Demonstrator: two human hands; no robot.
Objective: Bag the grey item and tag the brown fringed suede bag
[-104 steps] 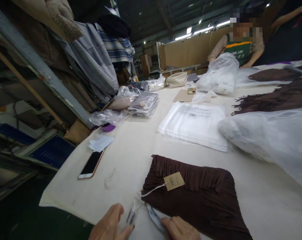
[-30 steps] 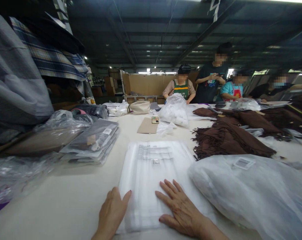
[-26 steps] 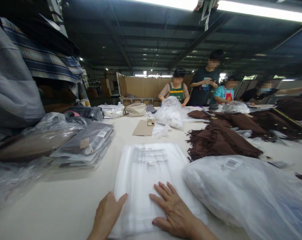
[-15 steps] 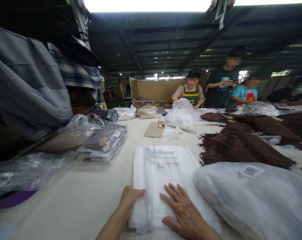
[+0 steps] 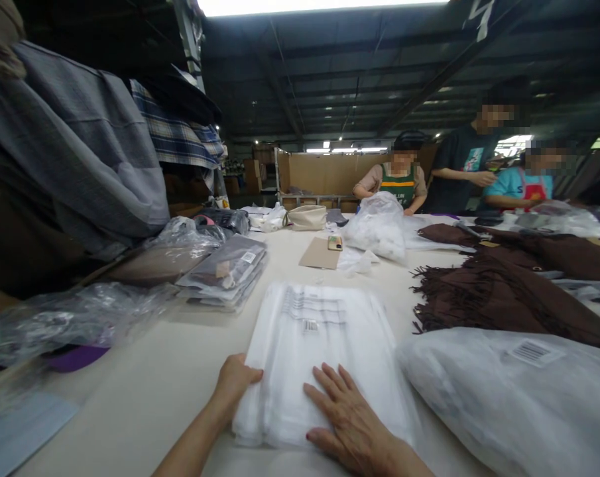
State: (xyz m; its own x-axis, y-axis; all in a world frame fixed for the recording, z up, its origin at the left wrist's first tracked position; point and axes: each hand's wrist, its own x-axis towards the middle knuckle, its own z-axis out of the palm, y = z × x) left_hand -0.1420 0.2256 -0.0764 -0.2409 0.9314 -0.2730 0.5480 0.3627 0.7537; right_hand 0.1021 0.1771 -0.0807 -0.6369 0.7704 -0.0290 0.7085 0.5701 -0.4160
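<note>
Left hand [image 5: 233, 384] now grips the near-left edge of the bag stack [image 5: 319, 358] on the table [image 5: 145, 391]; earlier it lay flat beside it. Right hand [image 5: 347, 417] stays flat, fingers spread, pressing the stack's top.

We saw brown fringed cloth [image 5: 498, 301] at right, a cardboard sheet [image 5: 319, 254] beyond, packed grey garments [image 5: 227, 271] at left.

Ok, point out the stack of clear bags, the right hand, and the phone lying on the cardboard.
Stack of clear bags [image 5: 324, 331], head view, bare middle of the top bag.
Right hand [image 5: 347, 414], head view, back of the hand.
Phone [image 5: 335, 242], head view, its middle.
</note>
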